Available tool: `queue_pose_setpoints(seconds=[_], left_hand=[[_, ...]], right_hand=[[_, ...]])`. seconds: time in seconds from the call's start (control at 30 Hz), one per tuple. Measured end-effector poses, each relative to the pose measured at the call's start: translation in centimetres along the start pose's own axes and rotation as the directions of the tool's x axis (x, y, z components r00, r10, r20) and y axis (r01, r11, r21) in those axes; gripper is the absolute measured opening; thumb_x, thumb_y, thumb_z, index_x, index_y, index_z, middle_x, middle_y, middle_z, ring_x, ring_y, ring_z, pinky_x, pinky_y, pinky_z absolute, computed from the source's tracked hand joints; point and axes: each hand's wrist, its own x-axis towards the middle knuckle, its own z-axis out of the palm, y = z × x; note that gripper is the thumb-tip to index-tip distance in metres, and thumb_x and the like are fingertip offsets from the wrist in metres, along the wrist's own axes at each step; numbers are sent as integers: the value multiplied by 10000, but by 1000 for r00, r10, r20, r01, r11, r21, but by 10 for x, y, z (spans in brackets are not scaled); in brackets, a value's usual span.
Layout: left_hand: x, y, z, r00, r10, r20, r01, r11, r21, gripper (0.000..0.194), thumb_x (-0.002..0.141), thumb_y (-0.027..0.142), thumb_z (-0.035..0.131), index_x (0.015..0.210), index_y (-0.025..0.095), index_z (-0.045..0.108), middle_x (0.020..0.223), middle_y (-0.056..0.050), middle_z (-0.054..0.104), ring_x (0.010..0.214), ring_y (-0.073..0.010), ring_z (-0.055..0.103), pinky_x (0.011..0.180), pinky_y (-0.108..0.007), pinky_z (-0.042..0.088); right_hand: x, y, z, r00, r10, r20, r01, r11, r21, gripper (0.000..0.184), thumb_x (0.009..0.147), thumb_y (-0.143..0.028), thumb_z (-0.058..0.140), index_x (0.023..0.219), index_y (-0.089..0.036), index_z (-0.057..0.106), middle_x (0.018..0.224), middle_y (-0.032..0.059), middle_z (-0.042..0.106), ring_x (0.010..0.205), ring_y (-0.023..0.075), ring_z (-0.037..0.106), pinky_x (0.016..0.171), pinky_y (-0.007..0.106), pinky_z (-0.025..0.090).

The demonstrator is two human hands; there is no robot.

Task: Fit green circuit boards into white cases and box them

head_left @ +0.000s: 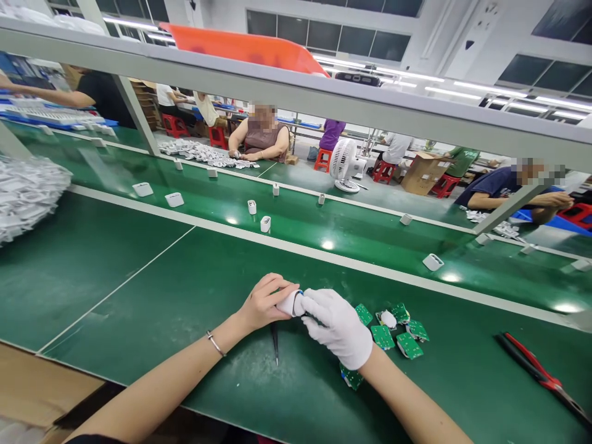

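Note:
My bare left hand [267, 302] is wrapped round a small white plastic housing [289, 304], holding it above the green bench. At the housing's right end, where a bit of blue shows, the fingers of my gloved right hand [340, 324] are pressed together. What lies between those gloved fingertips is hidden. Dark tweezers [276, 346] rest on the bench just below my left hand. Right beside the glove lie several green circuit boards [382, 337], one with a white piece on top, and another board [352, 376] sits partly under my right wrist.
Red-and-black pliers [536, 367] lie at the right. Beyond a pale rail, white housings [265, 224] stand spaced along the green belt [305, 216]. A heap of white parts [28, 197] is at far left. An overhead shelf bar [296, 80] crosses the view; co-workers sit opposite.

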Motion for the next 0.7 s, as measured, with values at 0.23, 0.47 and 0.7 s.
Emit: queue_pose_setpoints(seconds=[0.23, 0.47, 0.7], left_hand=[[-1, 0, 2, 998, -60, -33, 59, 997, -43, 399, 787, 293, 684, 1160, 188, 591, 885, -74, 637, 782, -192, 541, 696, -344, 491], [-1, 1, 2, 999, -35, -12, 34, 999, -29, 399, 800, 299, 671, 1176, 196, 587, 887, -75, 648, 787, -194, 542, 711, -345, 495], [-3, 0, 8, 999, -45, 0, 45, 999, 15, 368, 790, 322, 670, 1130, 192, 613, 878, -72, 657, 789, -197, 562, 731, -351, 487]], right_hand=[[2, 2, -8, 997, -6, -83, 12, 998, 65, 240, 781, -62, 450, 929, -240, 516, 788, 25, 571, 688, 172, 500, 638, 298, 414], [5, 2, 1, 999, -43, 20, 41, 996, 80, 227, 774, -19, 378, 850, -215, 464, 738, 7, 505, 641, 158, 425, 613, 278, 371], [2, 5, 3, 999, 17, 27, -19, 998, 59, 216, 738, -28, 391, 811, -217, 464, 711, -4, 492, 641, 157, 433, 621, 272, 369]])
